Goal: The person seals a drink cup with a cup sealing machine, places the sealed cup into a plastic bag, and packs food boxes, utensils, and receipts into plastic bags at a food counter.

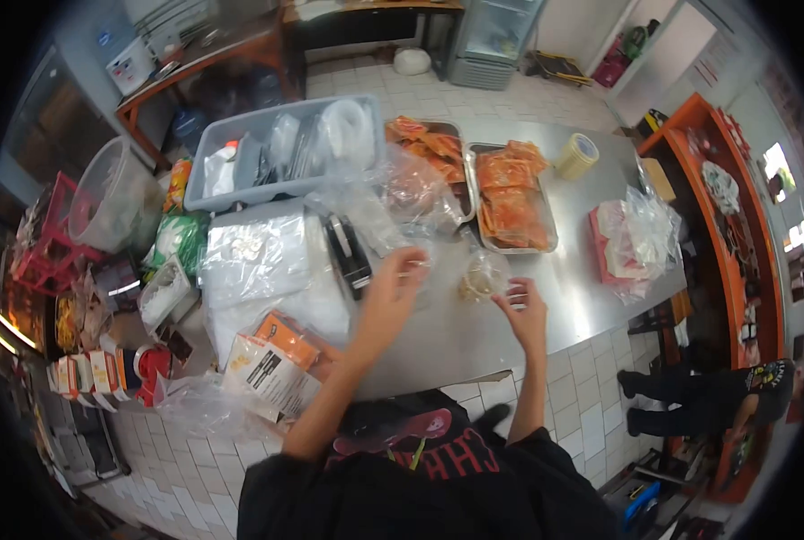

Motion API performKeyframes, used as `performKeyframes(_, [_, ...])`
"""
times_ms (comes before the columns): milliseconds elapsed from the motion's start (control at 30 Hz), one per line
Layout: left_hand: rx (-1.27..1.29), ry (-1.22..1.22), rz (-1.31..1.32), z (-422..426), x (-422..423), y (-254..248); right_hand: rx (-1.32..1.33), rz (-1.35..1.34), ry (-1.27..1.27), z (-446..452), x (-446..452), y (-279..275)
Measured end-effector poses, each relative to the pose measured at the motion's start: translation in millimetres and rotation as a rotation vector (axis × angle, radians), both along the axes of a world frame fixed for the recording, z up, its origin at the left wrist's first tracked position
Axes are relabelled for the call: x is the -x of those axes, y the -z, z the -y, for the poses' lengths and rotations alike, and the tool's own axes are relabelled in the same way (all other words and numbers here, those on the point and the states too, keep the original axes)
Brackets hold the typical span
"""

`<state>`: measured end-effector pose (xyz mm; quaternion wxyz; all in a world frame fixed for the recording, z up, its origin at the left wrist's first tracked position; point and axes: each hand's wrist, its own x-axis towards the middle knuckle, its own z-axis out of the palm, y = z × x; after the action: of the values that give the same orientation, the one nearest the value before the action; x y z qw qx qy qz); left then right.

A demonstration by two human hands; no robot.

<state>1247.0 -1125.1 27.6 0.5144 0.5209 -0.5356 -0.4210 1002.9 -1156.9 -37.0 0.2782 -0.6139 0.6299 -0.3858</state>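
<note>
My right hand [523, 310] is closed at the fingertips on the edge of a small clear plastic bag [485, 277] with something yellowish-brown inside, on the metal table. My left hand [402, 274] is raised over the table, its fingers curled and apart, close to loose clear plastic [366, 216]; nothing can be seen held in it. Beyond the hands stand two metal trays of orange-red packed food, the right tray [512, 202] uncovered and the left tray [447, 162] partly under clear plastic. A black device [348, 255] lies left of my left hand.
A blue-grey bin [285, 191] holds bags and a bottle at the back left. White plastic sheets [258, 256] and orange packets [287, 340] lie at left. A tape roll [578, 156] and a pink-white package [613, 241] sit at right. A person [717, 396] stands beyond.
</note>
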Motion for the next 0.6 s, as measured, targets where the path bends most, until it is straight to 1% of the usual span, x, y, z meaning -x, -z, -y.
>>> performKeyframes(67, [-0.134,0.130,-0.066,54,39,80,0.002,0.099,0.020,-6,-5,11])
performKeyframes(100, [-0.215,0.115,-0.084,72,47,112,0.038,0.061,0.057,-10,-8,13])
performKeyframes(133, [-0.279,0.145,-0.102,84,57,143,0.035,0.090,0.124,-15,-12,13])
performKeyframes(167, [-0.311,0.282,-0.366,118,70,171,0.174,0.043,0.223,-13,-5,37])
performKeyframes(200, [-0.331,0.304,-0.328,122,74,150,0.157,0.117,0.263,-12,-10,33])
performKeyframes(233, [-0.295,0.278,-0.282,129,75,149,0.244,0.198,0.239,-12,-8,25])
performKeyframes(267, [-0.280,0.228,-0.260,129,77,138,0.222,0.210,0.298,-12,-9,17])
performKeyframes(300, [-0.220,0.263,-0.240,126,82,128,0.256,0.219,0.378,-13,-8,16])
performKeyframes(333, [-0.163,0.273,-0.228,125,82,120,0.224,0.464,0.394,-12,-10,18])
performKeyframes(367, [-0.157,0.315,-0.212,125,83,113,0.190,0.708,0.385,-11,-14,19])
performKeyframes(400, [-0.094,0.319,-0.216,120,86,107,0.205,0.713,0.411,-9,-18,24])
performKeyframes(433, [-0.035,0.314,-0.227,114,87,104,0.216,0.878,0.385,-8,-21,30])
performKeyframes(467, [-0.035,0.323,-0.232,106,88,99,0.221,1.038,0.345,-9,-21,37])
performKeyframes(500, [-0.040,0.339,-0.199,99,89,92,0.222,1.032,0.343,-12,-21,33])
performKeyframes(567, [-0.046,0.337,-0.173,84,89,85,0.094,1.070,0.337,-21,-25,24])
performKeyframes(600, [-0.039,0.342,-0.159,76,89,83,0.088,1.063,0.324,-22,-26,27])
